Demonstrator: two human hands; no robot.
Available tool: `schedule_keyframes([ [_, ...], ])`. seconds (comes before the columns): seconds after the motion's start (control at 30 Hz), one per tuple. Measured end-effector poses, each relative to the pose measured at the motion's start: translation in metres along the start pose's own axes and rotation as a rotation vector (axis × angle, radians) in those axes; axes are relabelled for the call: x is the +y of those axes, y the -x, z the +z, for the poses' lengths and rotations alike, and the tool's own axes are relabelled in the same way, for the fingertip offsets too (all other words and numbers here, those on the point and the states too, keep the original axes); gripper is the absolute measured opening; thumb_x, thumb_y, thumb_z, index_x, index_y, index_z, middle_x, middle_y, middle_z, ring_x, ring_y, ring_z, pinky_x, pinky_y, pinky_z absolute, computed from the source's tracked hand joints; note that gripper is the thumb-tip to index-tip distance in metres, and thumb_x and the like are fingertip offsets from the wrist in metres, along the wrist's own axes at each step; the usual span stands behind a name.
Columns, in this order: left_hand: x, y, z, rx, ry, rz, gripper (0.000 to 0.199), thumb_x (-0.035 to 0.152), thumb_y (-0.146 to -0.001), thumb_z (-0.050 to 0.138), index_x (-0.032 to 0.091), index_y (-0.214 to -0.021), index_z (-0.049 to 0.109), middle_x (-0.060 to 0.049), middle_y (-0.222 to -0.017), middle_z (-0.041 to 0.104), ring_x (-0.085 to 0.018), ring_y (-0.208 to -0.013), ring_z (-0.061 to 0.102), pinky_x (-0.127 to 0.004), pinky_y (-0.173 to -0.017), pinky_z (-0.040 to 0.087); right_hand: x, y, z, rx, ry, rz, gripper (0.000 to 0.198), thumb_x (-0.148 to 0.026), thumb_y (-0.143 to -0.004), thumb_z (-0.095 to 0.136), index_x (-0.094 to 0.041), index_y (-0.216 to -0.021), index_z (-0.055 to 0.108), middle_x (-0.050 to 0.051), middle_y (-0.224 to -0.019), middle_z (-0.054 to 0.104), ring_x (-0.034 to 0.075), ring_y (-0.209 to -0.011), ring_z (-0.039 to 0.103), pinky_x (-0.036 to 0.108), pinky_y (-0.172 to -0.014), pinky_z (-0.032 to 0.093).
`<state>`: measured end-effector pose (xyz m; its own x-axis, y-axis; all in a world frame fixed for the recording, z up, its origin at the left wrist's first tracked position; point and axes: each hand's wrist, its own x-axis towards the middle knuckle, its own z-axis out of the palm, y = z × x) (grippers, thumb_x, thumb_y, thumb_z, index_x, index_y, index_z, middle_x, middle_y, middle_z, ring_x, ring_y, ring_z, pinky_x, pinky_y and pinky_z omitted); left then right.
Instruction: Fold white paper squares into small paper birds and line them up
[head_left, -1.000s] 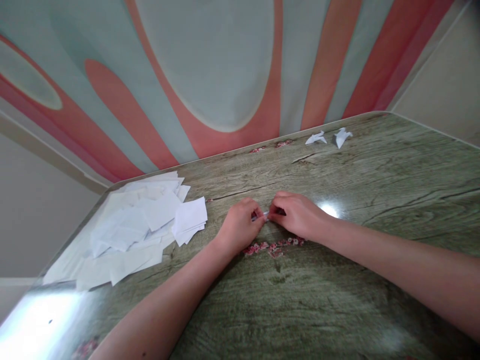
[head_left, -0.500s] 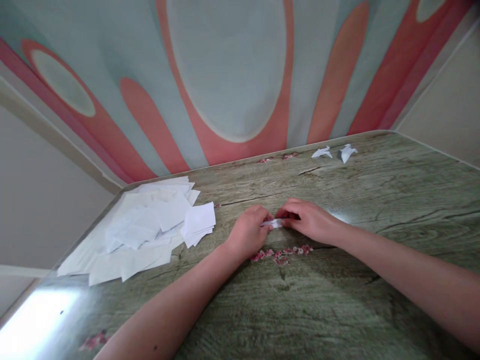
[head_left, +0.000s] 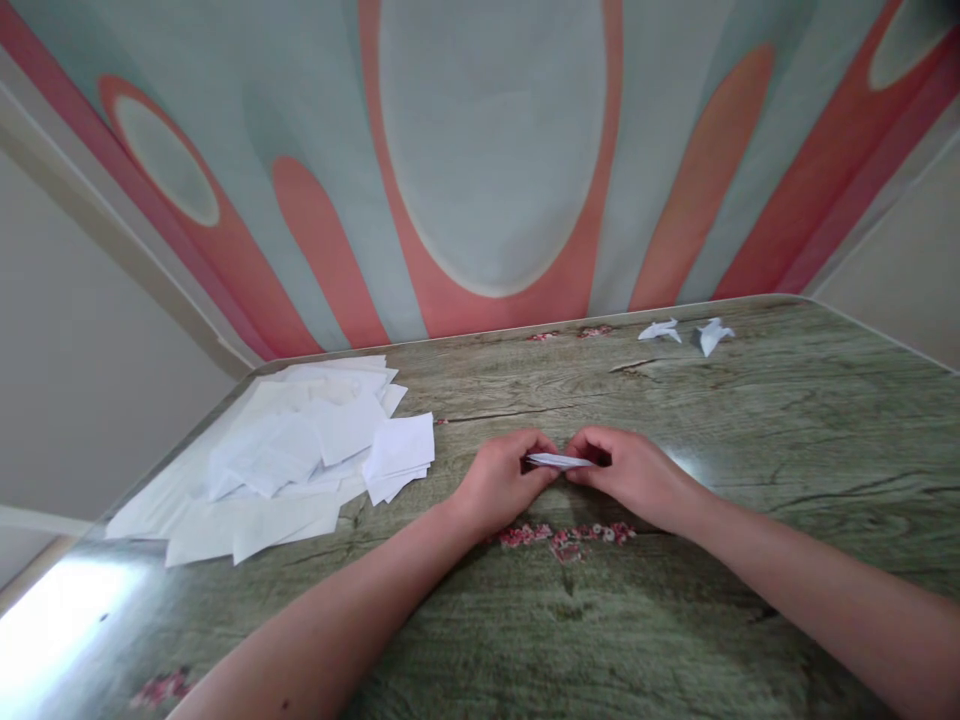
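A narrow, folded piece of white paper (head_left: 559, 460) is held between my two hands, roughly level, over the middle of the wood-patterned table (head_left: 480, 620). My left hand (head_left: 506, 480) is closed on its left end with thumb and fingers. On the right end, my right hand (head_left: 626, 470) pinches in the same way, and the two thumbs nearly meet under the paper. The inner folds are too small to make out.
To the left lies a spread pile of white paper sheets (head_left: 300, 430), with a small stack of paper squares (head_left: 397, 450) at its right side. Near the back edge stand two folded paper figures (head_left: 660, 330), (head_left: 714, 336). A painted wall (head_left: 487, 150) rises behind the table.
Both hands have shifted their grip on the folded paper, and more of its length now shows between them. The whole view has tilted slightly, so the table sits a little lower.
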<state>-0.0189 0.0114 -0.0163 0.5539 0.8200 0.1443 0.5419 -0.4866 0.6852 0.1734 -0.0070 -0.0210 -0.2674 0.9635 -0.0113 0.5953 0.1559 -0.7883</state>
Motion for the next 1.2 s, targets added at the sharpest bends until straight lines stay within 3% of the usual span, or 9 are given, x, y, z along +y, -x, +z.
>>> schedule_keyframes([
  [0.17,0.005,-0.001,-0.006,0.040,0.037,-0.069,0.013,0.014,-0.076,0.058,0.019,-0.087,0.065,0.002,-0.077,0.065,-0.013,-0.070,0.057,-0.023,-0.064,0.041,-0.002,0.004,-0.001,0.015,0.013,-0.037,0.020,-0.036,-0.077,0.064,-0.021,-0.090,0.068,0.000,-0.081,0.068,0.017,-0.071,0.058,0.027,-0.063,0.040],
  [0.3,0.009,0.000,-0.006,0.057,0.172,-0.046,0.017,0.016,-0.077,0.060,0.019,-0.093,0.064,-0.001,-0.083,0.066,-0.014,-0.076,0.059,-0.025,-0.071,0.045,-0.007,0.007,-0.001,0.120,0.038,-0.115,0.017,-0.036,-0.082,0.060,-0.022,-0.079,0.069,0.002,-0.081,0.067,0.019,-0.078,0.059,0.030,-0.071,0.041],
  [0.37,0.009,-0.001,-0.002,0.085,0.397,-0.119,0.028,0.018,-0.074,0.066,0.018,-0.101,0.059,-0.001,-0.084,0.066,-0.014,-0.076,0.061,-0.026,-0.072,0.047,-0.008,0.007,-0.002,0.125,-0.059,-0.048,0.019,-0.038,-0.083,0.059,-0.022,-0.077,0.068,0.000,-0.076,0.066,0.017,-0.074,0.058,0.029,-0.069,0.040],
  [0.47,0.008,-0.001,0.006,0.056,0.692,-0.238,0.025,0.024,-0.070,0.072,0.014,-0.089,0.058,-0.003,-0.080,0.066,-0.013,-0.072,0.062,-0.025,-0.069,0.049,-0.006,0.004,0.000,0.104,-0.319,0.049,0.023,-0.042,-0.081,0.061,-0.020,-0.077,0.065,0.000,-0.072,0.065,0.015,-0.068,0.056,0.027,-0.065,0.041],
  [0.6,0.010,-0.001,0.011,0.073,0.777,-0.319,0.025,0.035,-0.072,0.071,0.014,-0.078,0.061,-0.002,-0.073,0.065,-0.012,-0.064,0.060,-0.024,-0.060,0.048,0.001,0.003,0.005,0.095,-0.567,0.080,0.027,-0.042,-0.073,0.070,-0.019,-0.072,0.056,-0.003,-0.068,0.061,0.013,-0.062,0.053,0.025,-0.060,0.040],
  [0.77,0.014,-0.001,0.003,0.066,0.747,-0.290,0.022,0.034,-0.073,0.070,0.014,-0.076,0.061,-0.001,-0.069,0.063,-0.011,-0.062,0.058,-0.022,-0.060,0.046,-0.001,0.006,0.001,0.049,-0.418,0.080,0.029,-0.047,-0.076,0.066,-0.018,-0.077,0.062,-0.001,-0.072,0.061,0.013,-0.065,0.054,0.025,-0.061,0.040],
  [0.97,0.013,-0.001,-0.001,0.097,0.494,-0.191,0.016,0.030,-0.077,0.066,0.015,-0.074,0.064,0.001,-0.069,0.062,-0.010,-0.063,0.055,-0.021,-0.061,0.043,-0.010,0.008,-0.005,0.071,-0.293,0.037,0.033,-0.051,-0.081,0.057,-0.019,-0.078,0.065,0.000,-0.072,0.062,0.014,-0.067,0.054,0.026,-0.063,0.040],
  [1.2,0.017,0.001,0.003,0.085,0.623,-0.216,0.014,0.029,-0.077,0.066,0.015,-0.077,0.064,0.000,-0.072,0.064,-0.011,-0.065,0.059,-0.022,-0.064,0.046,-0.015,0.011,-0.012,0.084,-0.098,-0.005,0.028,-0.044,-0.082,0.058,-0.020,-0.068,0.063,-0.002,-0.063,0.059,0.014,-0.063,0.051,0.026,-0.059,0.037],
])
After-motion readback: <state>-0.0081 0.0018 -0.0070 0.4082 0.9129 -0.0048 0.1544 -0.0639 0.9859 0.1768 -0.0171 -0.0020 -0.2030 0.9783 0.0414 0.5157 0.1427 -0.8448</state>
